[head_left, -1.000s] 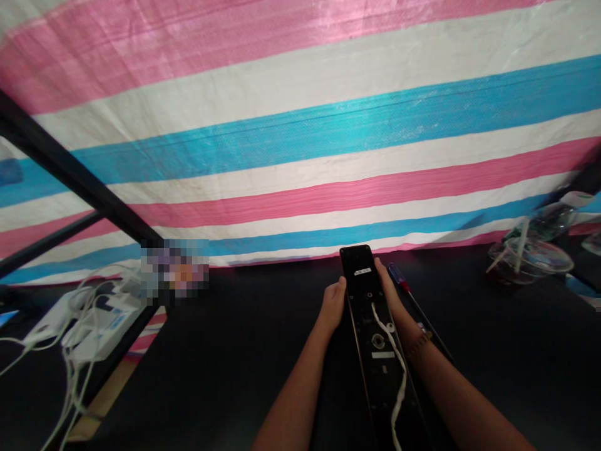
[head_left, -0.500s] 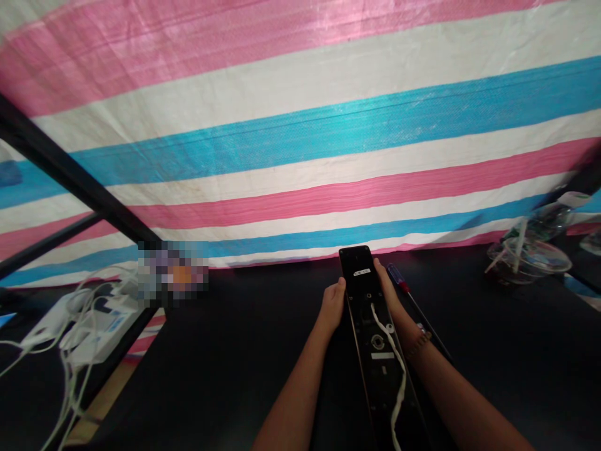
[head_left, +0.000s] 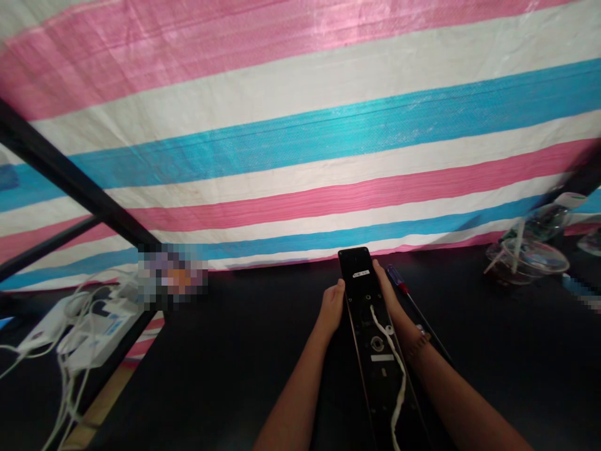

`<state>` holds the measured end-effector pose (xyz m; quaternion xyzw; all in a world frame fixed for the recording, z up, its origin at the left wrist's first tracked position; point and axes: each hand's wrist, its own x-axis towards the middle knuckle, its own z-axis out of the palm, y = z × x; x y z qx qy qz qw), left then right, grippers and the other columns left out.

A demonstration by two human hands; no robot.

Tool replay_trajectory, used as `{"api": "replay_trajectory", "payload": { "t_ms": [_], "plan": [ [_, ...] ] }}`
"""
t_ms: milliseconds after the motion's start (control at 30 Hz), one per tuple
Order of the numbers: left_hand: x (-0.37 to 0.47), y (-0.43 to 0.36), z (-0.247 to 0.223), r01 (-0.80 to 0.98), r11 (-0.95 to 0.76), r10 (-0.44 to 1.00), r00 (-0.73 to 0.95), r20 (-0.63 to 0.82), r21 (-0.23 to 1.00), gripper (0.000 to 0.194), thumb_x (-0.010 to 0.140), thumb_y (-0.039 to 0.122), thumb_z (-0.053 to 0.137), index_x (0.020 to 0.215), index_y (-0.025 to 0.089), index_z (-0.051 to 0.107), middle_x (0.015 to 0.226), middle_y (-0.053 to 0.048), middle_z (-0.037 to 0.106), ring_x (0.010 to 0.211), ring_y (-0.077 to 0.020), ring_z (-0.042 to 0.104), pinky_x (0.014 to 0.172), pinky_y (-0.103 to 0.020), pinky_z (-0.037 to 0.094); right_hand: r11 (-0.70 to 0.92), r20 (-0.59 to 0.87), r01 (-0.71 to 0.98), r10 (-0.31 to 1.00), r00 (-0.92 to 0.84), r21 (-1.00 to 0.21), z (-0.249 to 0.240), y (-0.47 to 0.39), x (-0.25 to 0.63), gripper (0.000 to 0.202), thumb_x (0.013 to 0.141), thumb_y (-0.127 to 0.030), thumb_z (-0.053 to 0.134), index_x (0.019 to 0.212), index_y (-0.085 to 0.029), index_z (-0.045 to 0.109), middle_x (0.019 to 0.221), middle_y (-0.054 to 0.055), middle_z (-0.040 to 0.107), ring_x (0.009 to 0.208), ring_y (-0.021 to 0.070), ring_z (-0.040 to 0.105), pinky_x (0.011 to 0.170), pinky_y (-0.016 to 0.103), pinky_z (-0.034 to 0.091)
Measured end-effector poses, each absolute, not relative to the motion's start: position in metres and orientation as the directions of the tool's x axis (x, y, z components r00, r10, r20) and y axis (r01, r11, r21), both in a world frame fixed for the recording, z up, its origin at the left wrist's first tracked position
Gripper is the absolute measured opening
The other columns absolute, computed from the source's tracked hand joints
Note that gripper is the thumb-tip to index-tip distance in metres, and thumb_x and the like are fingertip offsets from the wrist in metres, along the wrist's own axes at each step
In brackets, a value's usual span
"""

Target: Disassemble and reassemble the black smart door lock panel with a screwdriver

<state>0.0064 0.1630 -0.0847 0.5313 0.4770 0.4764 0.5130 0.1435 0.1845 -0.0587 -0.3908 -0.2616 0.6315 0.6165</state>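
Observation:
A long black panel [head_left: 361, 294] lies lengthwise in front of me, with small white labels, screw holes and a round fitting on its face. A white cable [head_left: 400, 376] runs from its middle down to the bottom of the view. My left hand [head_left: 332, 307] grips the panel's left edge near the far end, thumb on top. Along the right edge my right hand [head_left: 385, 291] holds it too, its fingers partly hidden. Just right of that hand, a screwdriver [head_left: 398, 277] with a blue and red handle rests on the black table [head_left: 235, 351].
White power strips [head_left: 101, 338] with tangled cables sit at the left beside a black metal frame bar [head_left: 84, 181]. Clear plastic cups [head_left: 530, 257] with a straw stand at the back right. A striped tarp [head_left: 300, 138] hangs behind the table.
Both hands keep their hold on the panel. Only a very slight shift of the whole view shows.

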Motion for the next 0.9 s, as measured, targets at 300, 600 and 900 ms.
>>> {"api": "replay_trajectory", "payload": {
  "t_ms": [300,600,900],
  "plan": [
    [0.0060,0.1625,-0.0846,0.022,-0.033,0.995,0.090,0.031,0.999,0.070,0.084,0.079,0.035,0.063,0.015,0.053,0.061,-0.001,0.048,0.060,-0.0132,0.040,0.059,-0.028,0.033,-0.161,-0.156,-0.582,0.986,-0.059,-0.797,-0.0624,0.1860,0.1456,0.042,0.070,-0.068,0.069,0.075,-0.026,0.066,0.072,0.002,0.070,0.083,0.0290,0.067,0.065,0.039,0.053],
    [0.0068,0.1618,-0.0836,0.016,-0.013,0.996,0.088,0.012,1.000,0.073,0.083,0.081,0.035,0.062,0.014,0.056,0.060,-0.001,0.051,0.060,-0.0138,0.042,0.059,-0.028,0.034,-0.206,-0.179,-0.592,0.978,-0.105,-0.780,-0.0615,0.1831,0.1464,0.044,0.073,-0.067,0.070,0.077,-0.024,0.068,0.068,-0.001,0.067,0.064,0.0183,0.062,0.064,0.032,0.050],
    [0.0066,0.1616,-0.0814,0.017,-0.020,0.996,0.089,0.019,1.000,0.073,0.084,0.080,0.035,0.066,0.013,0.058,0.060,-0.001,0.051,0.059,-0.0139,0.043,0.059,-0.028,0.035,-0.237,-0.187,-0.627,0.971,-0.146,-0.742,-0.0621,0.1824,0.1464,0.043,0.073,-0.066,0.071,0.080,-0.023,0.067,0.070,-0.002,0.069,0.065,0.0180,0.063,0.064,0.031,0.051]
  ]
}}
